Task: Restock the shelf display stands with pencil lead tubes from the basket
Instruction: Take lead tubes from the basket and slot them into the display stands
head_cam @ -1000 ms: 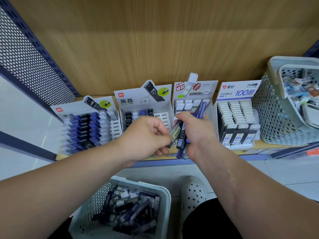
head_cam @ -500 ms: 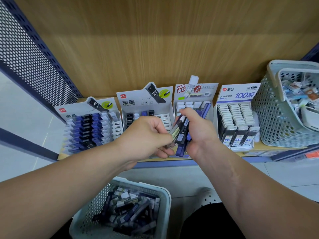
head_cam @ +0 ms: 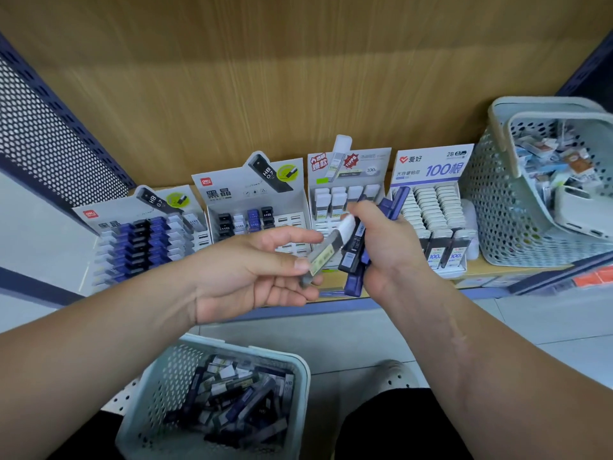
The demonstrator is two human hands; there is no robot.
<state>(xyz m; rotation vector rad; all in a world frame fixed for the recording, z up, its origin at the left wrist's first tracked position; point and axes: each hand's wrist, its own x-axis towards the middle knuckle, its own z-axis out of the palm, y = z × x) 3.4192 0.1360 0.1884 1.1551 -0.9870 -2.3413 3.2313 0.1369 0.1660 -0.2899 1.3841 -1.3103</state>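
My right hand (head_cam: 386,247) grips a bunch of blue and black pencil lead tubes (head_cam: 356,257) in front of the shelf. My left hand (head_cam: 255,273) pinches the lower end of a grey, white-capped tube (head_cam: 326,250) that still leans against that bunch. Behind the hands stand several cardboard display stands: a far-left one (head_cam: 146,234) nearly full of blue and black tubes, a second one (head_cam: 252,210) with only a few tubes, a third (head_cam: 345,194) with white-capped tubes, and a fourth (head_cam: 431,207) packed full. A pale basket (head_cam: 298,370) of loose tubes sits below near my knees.
A second perforated basket (head_cam: 497,207) full of mixed stationery stands on the shelf at the right. A perforated metal side panel (head_cam: 43,141) closes the shelf on the left. A wooden back wall rises behind the stands. A white shoe (head_cam: 394,376) shows on the tiled floor.
My left hand has opened up and drawn the grey white-capped tube sideways out of the bunch. My right hand has tilted slightly right with the other tubes.
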